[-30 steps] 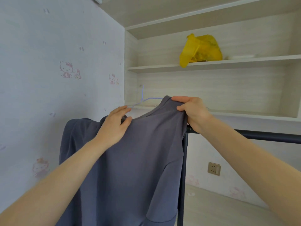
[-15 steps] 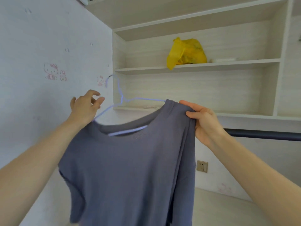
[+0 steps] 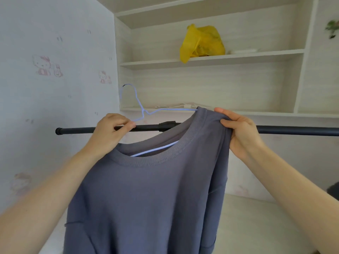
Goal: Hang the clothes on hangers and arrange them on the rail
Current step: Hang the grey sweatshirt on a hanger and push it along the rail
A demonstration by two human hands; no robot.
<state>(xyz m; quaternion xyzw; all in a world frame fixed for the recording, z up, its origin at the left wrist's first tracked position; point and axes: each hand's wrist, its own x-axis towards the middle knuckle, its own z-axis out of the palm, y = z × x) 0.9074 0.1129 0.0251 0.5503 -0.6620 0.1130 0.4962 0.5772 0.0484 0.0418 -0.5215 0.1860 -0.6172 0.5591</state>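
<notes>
1. The grey shirt (image 3: 146, 195) is held up at frame centre, in front of the black rail (image 3: 293, 130).
2. The blue wire hanger (image 3: 141, 110) is pinched by the left hand (image 3: 110, 134); its hook stands above the rail, unhooked.
3. The shirt's shoulder is clamped by the right hand (image 3: 240, 132); if released early, the shirt could slide off the tilted hanger.

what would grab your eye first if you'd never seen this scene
The grey shirt fills the middle and bottom of the view, held up in front of the black rail that runs across the picture. The left hand pinches the pale blue wire hanger, whose hook rises above the rail, while the right hand grips the shirt's shoulder. High on a shelf behind sits a bright yellow bag.
</notes>
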